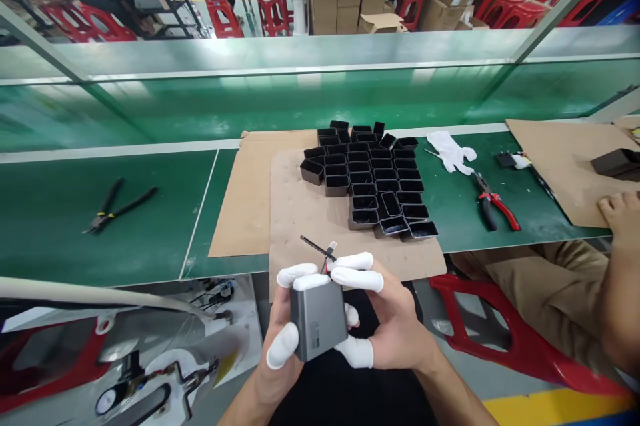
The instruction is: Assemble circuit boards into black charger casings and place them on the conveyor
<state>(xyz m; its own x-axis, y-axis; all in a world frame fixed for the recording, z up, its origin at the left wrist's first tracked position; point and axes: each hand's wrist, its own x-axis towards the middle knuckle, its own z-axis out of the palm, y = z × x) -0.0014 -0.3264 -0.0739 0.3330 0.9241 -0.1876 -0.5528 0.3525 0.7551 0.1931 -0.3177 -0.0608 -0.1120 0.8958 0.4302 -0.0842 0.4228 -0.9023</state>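
Observation:
A dark grey rectangular plastic case (pixel 321 325) is held up in front of me, past the table's near edge. My left hand (pixel 280 336) is closed around its left side, with the thumb on the front face and fingers over the top. My right hand (pixel 393 316) closes on the right side, its thumb at the lower corner and two fingers by the top. White cots cover several fingertips. Thin wires (pixel 327 263) and a slim black strip (pixel 314 247) stick out above the case. What is inside it is hidden by fingers.
Several open black cases (pixel 361 178) stand packed on cardboard (pixel 300 213). Black-handled pliers (pixel 107 213) lie left; a white glove (pixel 451 151) and red-black pliers (pixel 490 203) lie right. A co-worker's hand (pixel 623 213) rests at far right, above a red stool (pixel 520 339).

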